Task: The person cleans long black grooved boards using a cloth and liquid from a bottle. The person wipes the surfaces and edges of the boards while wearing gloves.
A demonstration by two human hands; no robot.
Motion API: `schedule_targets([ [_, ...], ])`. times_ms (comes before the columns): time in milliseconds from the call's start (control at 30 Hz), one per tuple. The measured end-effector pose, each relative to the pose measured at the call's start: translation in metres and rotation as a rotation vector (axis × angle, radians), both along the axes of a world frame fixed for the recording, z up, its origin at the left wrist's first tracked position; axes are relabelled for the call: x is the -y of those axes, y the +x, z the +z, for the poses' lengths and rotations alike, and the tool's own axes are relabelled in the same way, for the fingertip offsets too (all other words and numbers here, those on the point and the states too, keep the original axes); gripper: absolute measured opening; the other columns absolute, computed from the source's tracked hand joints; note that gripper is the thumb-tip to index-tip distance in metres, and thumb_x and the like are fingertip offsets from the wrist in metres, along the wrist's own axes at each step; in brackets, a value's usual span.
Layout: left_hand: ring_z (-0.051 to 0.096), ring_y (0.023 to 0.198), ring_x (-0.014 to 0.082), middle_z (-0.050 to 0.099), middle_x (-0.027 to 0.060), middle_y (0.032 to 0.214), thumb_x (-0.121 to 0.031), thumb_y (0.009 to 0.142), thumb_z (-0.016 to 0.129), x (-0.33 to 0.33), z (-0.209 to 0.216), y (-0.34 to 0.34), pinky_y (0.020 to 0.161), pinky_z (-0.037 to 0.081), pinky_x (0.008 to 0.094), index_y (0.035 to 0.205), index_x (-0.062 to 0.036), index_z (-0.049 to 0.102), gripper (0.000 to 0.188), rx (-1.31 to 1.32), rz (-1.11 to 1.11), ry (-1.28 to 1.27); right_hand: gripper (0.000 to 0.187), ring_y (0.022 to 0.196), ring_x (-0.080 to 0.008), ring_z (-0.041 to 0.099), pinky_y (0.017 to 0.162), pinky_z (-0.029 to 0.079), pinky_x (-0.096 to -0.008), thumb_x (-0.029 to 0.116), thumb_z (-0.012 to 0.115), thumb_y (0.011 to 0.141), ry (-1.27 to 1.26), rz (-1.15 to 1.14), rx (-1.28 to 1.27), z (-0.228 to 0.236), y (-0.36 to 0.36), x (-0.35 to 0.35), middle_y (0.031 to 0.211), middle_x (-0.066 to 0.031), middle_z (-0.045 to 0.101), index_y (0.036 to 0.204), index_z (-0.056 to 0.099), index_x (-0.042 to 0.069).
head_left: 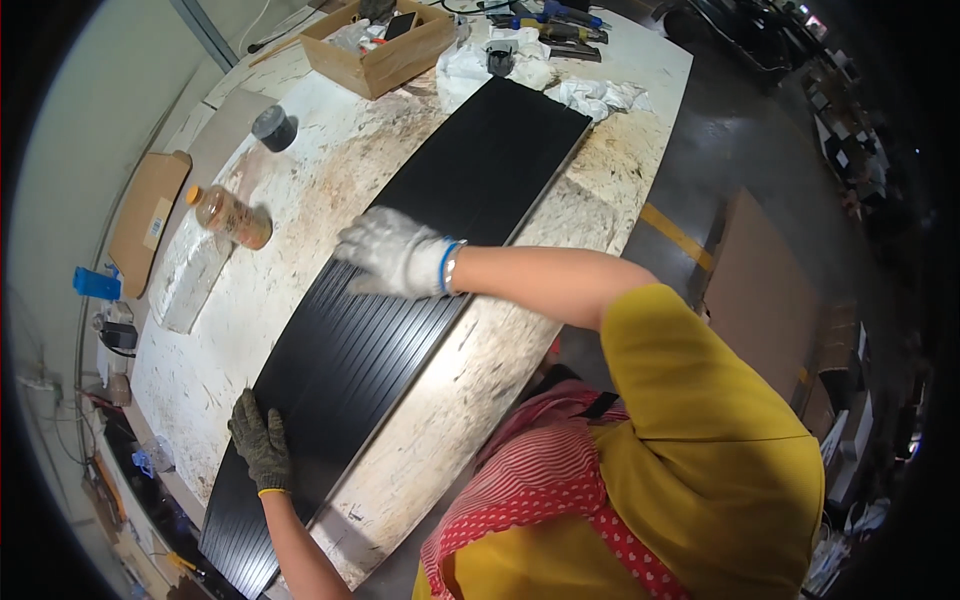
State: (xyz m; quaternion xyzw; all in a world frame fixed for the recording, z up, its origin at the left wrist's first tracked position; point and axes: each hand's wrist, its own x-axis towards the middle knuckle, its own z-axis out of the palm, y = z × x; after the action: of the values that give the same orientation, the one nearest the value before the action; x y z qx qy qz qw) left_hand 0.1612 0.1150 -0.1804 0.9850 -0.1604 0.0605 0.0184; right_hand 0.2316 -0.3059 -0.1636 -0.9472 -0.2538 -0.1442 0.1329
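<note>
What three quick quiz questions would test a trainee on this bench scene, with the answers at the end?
1. True or false: the right hand is bare.
2. Fill the gap: the left hand is at the edge of a long, black, grooved ____.
3. Pick one: the cap of the bottle is A, green; B, orange; C, white.

Key:
1. False; it wears a white glove.
2. Panel (board would do too).
3. B, orange.
</note>
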Motion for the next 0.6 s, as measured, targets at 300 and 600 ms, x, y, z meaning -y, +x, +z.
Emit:
schedule_targets([
  [300, 0.05, 0.123, 0.038, 0.058, 0.0196, 0.13, -0.041, 0.102, 0.042, 0.099, -0.007, 0.039, 0.106, 0.037, 0.0483, 0.132, -0.0059, 0.056, 0.048, 0.042, 0.447, -0.012, 0.057, 0.127, -0.0381, 0.05, 0.11, 0.037, -0.0425, 0.038, 0.061, 0.091, 0.226, -0.715, 0.149, -0.004, 0.003, 0.395, 0.131, -0.0221, 0.058, 0.134, 0.053, 0.003],
  [600, 0.051, 0.124, 0.0365, 0.057, 0.0185, 0.132, -0.041, 0.103, 0.04, 0.111, -0.007, 0.034, 0.107, 0.038, 0.0466, 0.131, -0.0063, 0.059, 0.049, 0.042, 0.523, 0.003, 0.045, 0.117, -0.0382, 0.057, 0.101, 0.046, -0.0408, 0.034, 0.062, 0.092, -0.064, -0.973, -0.391, -0.017, -0.016, 0.469, 0.128, -0.0219, 0.059, 0.127, 0.06, 0.006],
])
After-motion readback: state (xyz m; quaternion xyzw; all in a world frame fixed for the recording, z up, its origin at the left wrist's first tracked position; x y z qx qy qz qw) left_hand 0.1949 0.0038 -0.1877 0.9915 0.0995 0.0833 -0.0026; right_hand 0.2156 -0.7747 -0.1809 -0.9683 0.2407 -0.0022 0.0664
